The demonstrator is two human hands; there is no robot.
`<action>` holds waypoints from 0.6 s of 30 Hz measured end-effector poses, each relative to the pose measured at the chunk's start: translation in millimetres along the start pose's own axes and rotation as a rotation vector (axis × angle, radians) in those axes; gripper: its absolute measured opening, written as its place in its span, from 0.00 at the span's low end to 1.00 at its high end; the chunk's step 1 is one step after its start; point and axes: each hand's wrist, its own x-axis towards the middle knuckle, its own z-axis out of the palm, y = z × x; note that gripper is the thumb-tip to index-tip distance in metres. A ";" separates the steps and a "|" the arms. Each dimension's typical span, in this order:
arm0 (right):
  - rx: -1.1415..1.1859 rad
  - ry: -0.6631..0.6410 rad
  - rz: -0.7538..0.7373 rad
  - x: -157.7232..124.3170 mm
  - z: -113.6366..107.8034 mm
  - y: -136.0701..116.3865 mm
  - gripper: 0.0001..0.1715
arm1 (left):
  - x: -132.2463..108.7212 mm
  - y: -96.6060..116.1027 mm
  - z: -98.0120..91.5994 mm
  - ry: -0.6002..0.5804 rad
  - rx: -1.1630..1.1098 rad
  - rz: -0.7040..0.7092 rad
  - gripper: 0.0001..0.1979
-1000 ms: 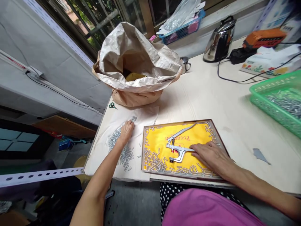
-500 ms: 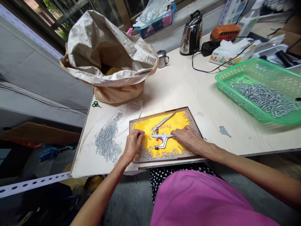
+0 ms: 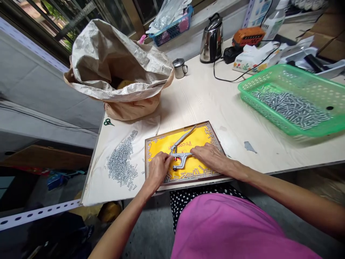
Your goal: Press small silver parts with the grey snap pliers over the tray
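Observation:
A pair of grey snap-fastener pliers [image 3: 183,157] lies across a shallow brown-rimmed tray [image 3: 160,140] with a yellow, red-lettered bottom. My right hand [image 3: 208,155] is closed around the end of one plier handle, at the tray's right side. The other handle points up and away, free of any hand. With fingers pinched together, my left hand [image 3: 159,167] is right beside the plier jaws; whatever is between its fingertips is hidden. Small metal pins [image 3: 195,174] are scattered along the tray's edges. Left of the tray lies a pile of similar pins [image 3: 121,162] on a pale cloth.
A green basket [image 3: 265,117] of metal pins stands at right. Behind are a large open sack [image 3: 132,108], a lidded metal mug [image 3: 179,72] and a kettle [image 3: 211,43] with a cable nearby. Green-handled scissors [image 3: 109,122] lie near the table's left edge.
My left hand has moved right, from the tray's left part to the plier jaws. My right hand keeps its hold on the handle. The whole view has shifted slightly.

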 end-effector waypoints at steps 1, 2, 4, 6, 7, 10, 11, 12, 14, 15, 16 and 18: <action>-0.023 0.034 -0.009 -0.2 -2.3 -0.9 0.16 | 1.2 0.7 -0.8 0.013 -0.043 -0.063 0.13; -0.051 0.076 -0.012 -0.6 -4.9 -1.9 0.17 | 2.5 0.6 -2.1 0.033 -0.102 -0.118 0.15; -0.095 0.174 0.022 -1.9 -10.2 -3.7 0.17 | 4.1 -0.7 -4.7 0.087 -0.248 -0.198 0.18; -0.096 0.287 0.105 -3.6 -14.8 -4.8 0.17 | 3.8 0.2 -5.0 0.143 -0.361 -0.240 0.21; -0.077 0.348 0.152 -4.4 -16.6 -4.9 0.16 | 3.1 2.5 -3.5 0.155 -0.381 -0.241 0.21; 0.010 0.506 0.253 -6.3 -19.0 -4.3 0.15 | 1.3 18.3 9.0 0.102 -0.275 -0.180 0.20; 0.037 0.538 0.267 -6.6 -19.1 -4.0 0.15 | 1.6 26.0 15.3 0.076 -0.214 -0.155 0.19; 0.057 0.557 0.271 -6.8 -18.9 -3.8 0.15 | 2.6 34.3 22.0 0.057 -0.157 -0.133 0.18; 0.082 0.580 0.265 -7.2 -18.4 -3.3 0.14 | 7.0 51.8 35.6 0.042 -0.077 -0.100 0.15; 0.091 0.595 0.263 -7.4 -18.2 -3.2 0.14 | 10.3 60.4 41.8 0.037 -0.054 -0.085 0.14; 0.100 0.615 0.267 -7.7 -18.1 -3.1 0.13 | 14.0 68.6 47.4 0.028 -0.038 -0.072 0.15; 0.125 0.657 0.289 -8.5 -18.1 -3.2 0.13 | 21.9 83.2 56.2 0.002 -0.007 -0.054 0.16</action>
